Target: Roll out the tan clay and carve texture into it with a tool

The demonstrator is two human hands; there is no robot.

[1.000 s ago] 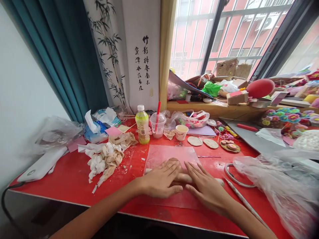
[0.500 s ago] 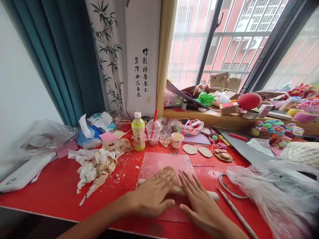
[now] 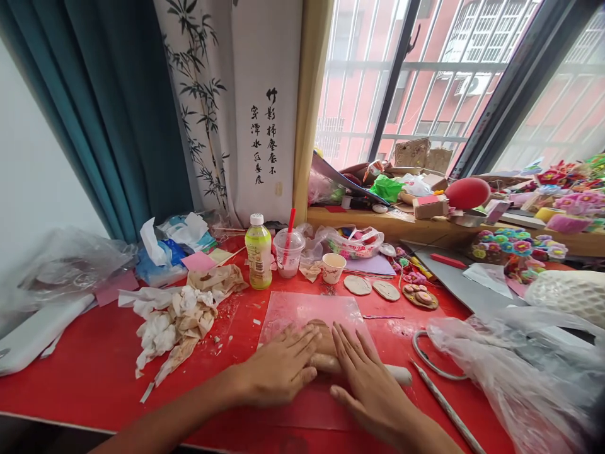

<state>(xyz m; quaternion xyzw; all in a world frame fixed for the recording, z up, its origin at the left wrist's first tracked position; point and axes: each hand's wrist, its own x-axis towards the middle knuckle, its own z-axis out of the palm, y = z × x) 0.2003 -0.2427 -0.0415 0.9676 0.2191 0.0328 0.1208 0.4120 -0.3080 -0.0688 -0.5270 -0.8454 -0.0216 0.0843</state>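
Note:
Both palms press flat on a rolling pin [image 3: 399, 374], whose pale right end sticks out past my right hand. My left hand [image 3: 278, 366] lies across its left part, fingers stretched forward. Beside it my right hand [image 3: 363, 372] rests with fingers spread and thumb apart. Just beyond the pin, a brown slab of clay [image 3: 322, 333] shows between the fingers; part of it is hidden. A clear plastic sheet [image 3: 302, 306] is spread on the red table around the pin and clay.
Behind the sheet stand a green drink bottle [image 3: 258, 255], a plastic cup with red straw [image 3: 288, 253] and a paper cup [image 3: 333, 268]. Flat clay discs [image 3: 358, 285] lie nearby. Crumpled tissues [image 3: 184, 315] sit left; a long stick [image 3: 447, 407] and plastic bags [image 3: 524, 366] are right.
The view has shifted slightly. My hands, still flat on the rolling pin, have come a little towards me, and more of the clay shows beyond the pin.

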